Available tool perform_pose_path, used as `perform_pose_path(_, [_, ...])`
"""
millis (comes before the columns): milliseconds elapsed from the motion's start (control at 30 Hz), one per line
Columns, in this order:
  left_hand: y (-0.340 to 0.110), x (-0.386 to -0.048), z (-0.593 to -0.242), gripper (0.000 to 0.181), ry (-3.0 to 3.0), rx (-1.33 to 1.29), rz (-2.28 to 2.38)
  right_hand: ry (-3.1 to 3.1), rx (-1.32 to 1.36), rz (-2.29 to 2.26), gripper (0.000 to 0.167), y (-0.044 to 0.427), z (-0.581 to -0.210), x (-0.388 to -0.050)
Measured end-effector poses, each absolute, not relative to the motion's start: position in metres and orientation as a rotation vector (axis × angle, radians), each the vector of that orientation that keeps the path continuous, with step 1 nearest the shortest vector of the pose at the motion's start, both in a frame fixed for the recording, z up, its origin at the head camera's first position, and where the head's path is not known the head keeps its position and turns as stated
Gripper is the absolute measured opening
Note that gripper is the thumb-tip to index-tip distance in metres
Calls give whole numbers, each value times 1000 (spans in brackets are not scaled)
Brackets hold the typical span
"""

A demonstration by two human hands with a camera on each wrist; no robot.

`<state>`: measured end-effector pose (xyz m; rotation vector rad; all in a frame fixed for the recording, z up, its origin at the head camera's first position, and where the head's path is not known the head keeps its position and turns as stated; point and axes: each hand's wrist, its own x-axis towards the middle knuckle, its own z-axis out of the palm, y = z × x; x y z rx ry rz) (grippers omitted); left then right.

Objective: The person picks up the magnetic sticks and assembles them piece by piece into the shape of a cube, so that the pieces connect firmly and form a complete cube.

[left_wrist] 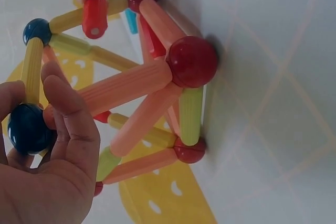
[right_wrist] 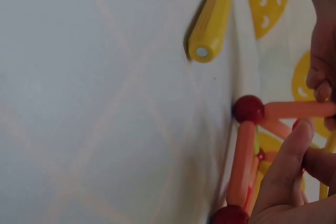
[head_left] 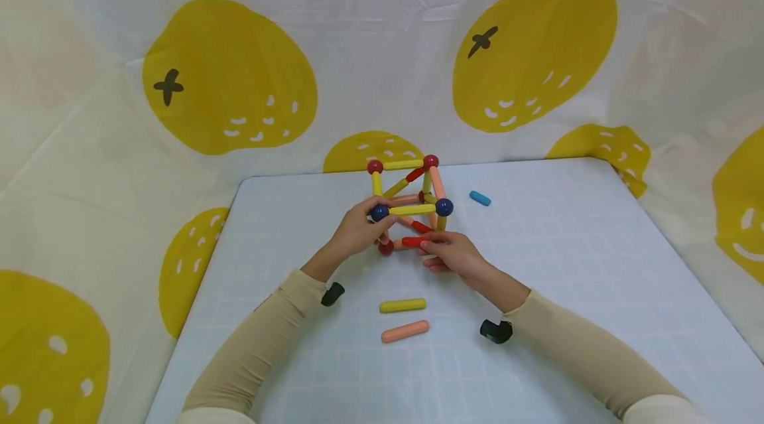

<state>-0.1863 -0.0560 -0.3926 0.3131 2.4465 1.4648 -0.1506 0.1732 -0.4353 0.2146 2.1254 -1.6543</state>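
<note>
A cube-like frame of magnetic rods and balls stands on the table, with a yellow rod (head_left: pixel 412 210) along its near top edge. At the near left top corner my left hand (head_left: pixel 359 230) grips a blue ball (left_wrist: pixel 29 129), its fingers curled round it. My right hand (head_left: pixel 456 255) pinches a short red rod (head_left: pixel 413 242) in front of the frame's near side. In the left wrist view that red rod's end points toward the camera, apart from the nearby pink rod (left_wrist: pixel 126 87). Red balls (left_wrist: pixel 193 61) sit at the lower corners. Another blue ball (head_left: pixel 444 207) marks the near right top corner.
A yellow rod (head_left: pixel 402 305) and a pink rod (head_left: pixel 405 331) lie on the table nearer to me. A short blue rod (head_left: pixel 480 198) lies behind the frame to the right. Patterned cloth (head_left: pixel 382 79) hangs beyond the table's back edge.
</note>
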Motion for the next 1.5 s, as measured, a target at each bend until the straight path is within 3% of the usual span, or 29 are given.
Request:
perform_pose_path(700, [-73,-189,-397,35,2372,492,1561,2497,24,-1395,41,145,-431,-161])
perform_pose_path(1500, [-66,-187,-395,38,2351,442,1531,2642,-112,-1285,38,140,-441,-171])
